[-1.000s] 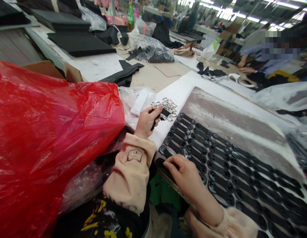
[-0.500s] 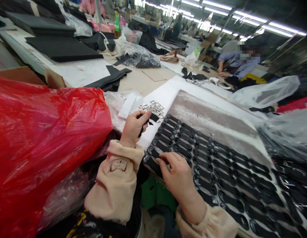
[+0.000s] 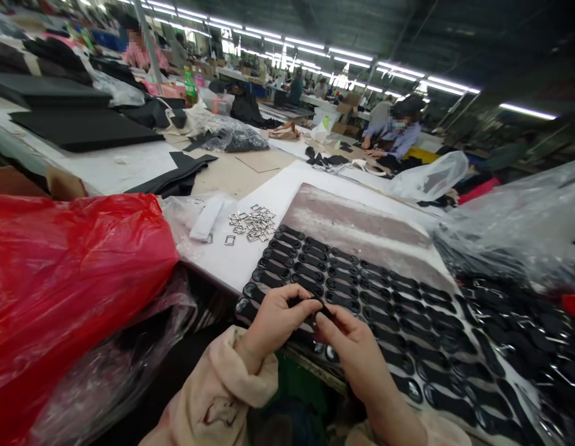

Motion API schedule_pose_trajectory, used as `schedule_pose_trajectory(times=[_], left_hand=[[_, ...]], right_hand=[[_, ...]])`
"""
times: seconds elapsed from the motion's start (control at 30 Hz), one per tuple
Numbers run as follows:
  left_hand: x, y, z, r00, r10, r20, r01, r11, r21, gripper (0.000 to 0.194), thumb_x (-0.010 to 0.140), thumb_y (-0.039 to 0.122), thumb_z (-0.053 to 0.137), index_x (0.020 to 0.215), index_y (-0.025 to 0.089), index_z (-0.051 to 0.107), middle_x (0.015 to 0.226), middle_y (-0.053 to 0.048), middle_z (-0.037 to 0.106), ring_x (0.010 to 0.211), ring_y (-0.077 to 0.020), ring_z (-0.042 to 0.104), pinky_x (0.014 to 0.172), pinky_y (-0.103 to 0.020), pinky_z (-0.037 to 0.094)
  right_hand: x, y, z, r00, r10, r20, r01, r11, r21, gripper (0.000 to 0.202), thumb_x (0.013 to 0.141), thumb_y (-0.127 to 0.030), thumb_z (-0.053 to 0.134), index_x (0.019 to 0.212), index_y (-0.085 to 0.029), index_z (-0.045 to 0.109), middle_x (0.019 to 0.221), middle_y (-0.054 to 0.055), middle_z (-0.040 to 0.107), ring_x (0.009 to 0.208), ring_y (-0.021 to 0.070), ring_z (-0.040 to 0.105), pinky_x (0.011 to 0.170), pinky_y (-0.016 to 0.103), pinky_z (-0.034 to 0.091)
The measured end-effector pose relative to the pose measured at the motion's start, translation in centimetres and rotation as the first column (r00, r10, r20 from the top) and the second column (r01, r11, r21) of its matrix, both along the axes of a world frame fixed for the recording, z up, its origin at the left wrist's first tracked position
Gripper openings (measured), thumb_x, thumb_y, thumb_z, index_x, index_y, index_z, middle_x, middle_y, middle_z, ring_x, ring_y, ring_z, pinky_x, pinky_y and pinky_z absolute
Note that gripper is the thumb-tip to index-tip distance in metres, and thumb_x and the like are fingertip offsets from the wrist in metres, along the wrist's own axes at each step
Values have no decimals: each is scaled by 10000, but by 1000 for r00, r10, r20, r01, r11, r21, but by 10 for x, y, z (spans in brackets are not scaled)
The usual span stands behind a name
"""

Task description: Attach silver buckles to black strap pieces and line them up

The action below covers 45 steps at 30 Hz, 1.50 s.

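Note:
My left hand (image 3: pixel 282 316) and my right hand (image 3: pixel 352 337) meet over the near left part of a board (image 3: pixel 343 210). Between their pinched fingertips is a small black strip (image 3: pixel 320 306), held by both; its far parts are hidden by the fingers. Rows of black tabs (image 3: pixel 310 271) with shiny rounded ends lie on the board, under and to the right of my hands. Beyond my left hand, a pile of metal rectangular rings (image 3: pixel 257 223) rests on the white table (image 3: pixel 217 266), with one ring (image 3: pixel 229 240) apart from it.
A red plastic bag (image 3: pixel 83 266) fills the left side. Black pieces with metal rings (image 3: pixel 514 328) lie at the right beneath clear plastic (image 3: pixel 514 229). A person (image 3: pixel 396 133) works across the table. Black sheets (image 3: pixel 87 121) and a green bottle (image 3: pixel 190 87) stand farther back.
My left hand has come down from beside the ring pile to meet my right hand. Both now hold the black strip. The view has turned to the right, and the ring pile is uncovered.

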<state>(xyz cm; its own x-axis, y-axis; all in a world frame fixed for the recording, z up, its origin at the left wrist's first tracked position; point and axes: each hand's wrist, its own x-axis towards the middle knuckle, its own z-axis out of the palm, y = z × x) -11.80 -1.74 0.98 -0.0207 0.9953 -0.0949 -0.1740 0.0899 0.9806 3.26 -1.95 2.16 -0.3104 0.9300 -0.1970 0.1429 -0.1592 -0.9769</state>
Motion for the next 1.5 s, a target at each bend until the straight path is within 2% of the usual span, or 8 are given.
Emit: schedule_pose_trajectory(times=[0.1, 0.23, 0.37, 0.5, 0.77, 0.97, 1.1, 1.5], left_hand=[[2, 4, -5, 999, -18, -42, 18, 1000, 8, 239, 716, 379, 657, 686, 159, 570, 479, 69, 421, 419, -56, 364, 423, -190, 288], [0, 9, -9, 995, -45, -84, 44, 999, -8, 223, 729, 371, 643, 690, 164, 571, 475, 66, 422, 414, -60, 346, 402, -190, 256], [-17, 12, -8, 996, 36, -83, -39, 999, -30, 241, 730, 390, 651, 681, 169, 571, 503, 56, 439, 425, -60, 355, 404, -183, 248], [-39, 13, -8, 991, 129, 30, -126, 988, -92, 273, 702, 417, 685, 695, 173, 564, 482, 67, 419, 412, -57, 349, 400, -173, 232], [-53, 14, -12, 986, 157, 53, -150, 982, -113, 303, 713, 436, 681, 707, 162, 552, 495, 65, 407, 416, -44, 348, 397, -157, 230], [-59, 13, -11, 983, 173, 54, -170, 984, -60, 284, 736, 425, 667, 707, 159, 571, 465, 61, 411, 409, -44, 333, 398, -161, 222], [-61, 12, -8, 982, 184, 47, -182, 982, -56, 265, 742, 406, 666, 704, 157, 581, 445, 61, 412, 400, -45, 326, 397, -166, 217], [-58, 12, -9, 985, 170, 35, -167, 982, -85, 271, 738, 413, 665, 704, 158, 581, 463, 58, 412, 407, -44, 332, 395, -165, 213]], right_hand=[[7, 9, 3, 993, -41, 111, 38, 999, 33, 290, 786, -448, 646, 840, -164, 668, 637, -2, 591, 602, 140, 540, 593, 247, 460], [14, 30, 4, 984, -20, 179, 22, 1000, -7, 315, 725, -469, 677, 756, -156, 658, 594, -3, 576, 551, 139, 527, 537, 245, 440], [22, 74, -3, 967, -87, 238, 82, 996, 32, 324, 677, -484, 695, 754, -171, 663, 646, 3, 598, 592, 145, 539, 565, 248, 446], [21, 127, -14, 919, -168, 357, 133, 984, 123, 369, 637, -515, 685, 761, -168, 667, 620, -1, 581, 537, 132, 488, 499, 244, 379], [5, 193, -36, 816, -95, 570, 47, 994, 99, 319, 622, -473, 675, 650, -155, 662, 495, -25, 498, 468, 108, 397, 451, 241, 283], [-1, 211, -39, 770, -43, 636, 28, 999, 34, 232, 658, -385, 665, 633, -155, 647, 457, -56, 447, 433, 86, 336, 432, 231, 234], [-6, 215, -39, 746, -10, 666, 8, 1000, 6, 200, 684, -359, 655, 672, -159, 663, 494, -47, 503, 437, 88, 360, 435, 233, 250], [-8, 226, -45, 575, -36, 817, -68, 993, 92, 209, 673, -369, 689, 590, -178, 671, 491, -10, 550, 490, 135, 477, 477, 255, 318]])
